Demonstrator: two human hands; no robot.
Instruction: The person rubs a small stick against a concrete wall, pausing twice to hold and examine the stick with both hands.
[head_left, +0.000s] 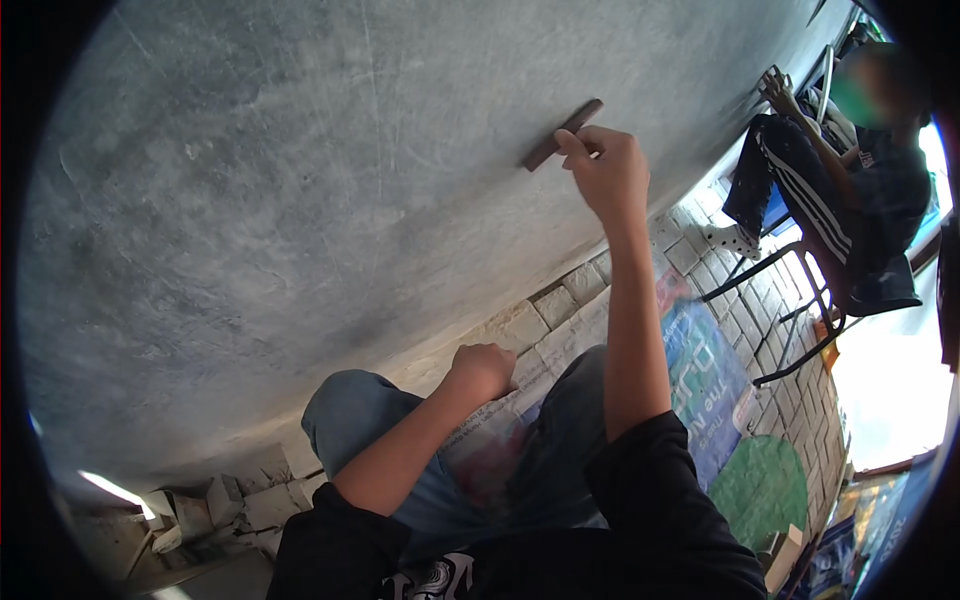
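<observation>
My right hand (612, 172) grips a narrow dark brown bar (547, 150) and holds it against the grey wall (300, 180), in the upper middle of the view. The bar lies slanted, with one end up to the right. My left hand (484, 372) is closed in a loose fist near my knee, low beside the foot of the wall. Whether anything lies inside its curled fingers is hidden. Pale scratches and darker patches mark the wall's surface.
At the right, a person (880, 190) sits on a black-framed chair (808, 280), one hand at the wall. Paving bricks (800, 410) and a printed blue sheet (705, 370) cover the ground beside a green round piece (760, 490). Broken blocks (222, 500) lie at the lower left.
</observation>
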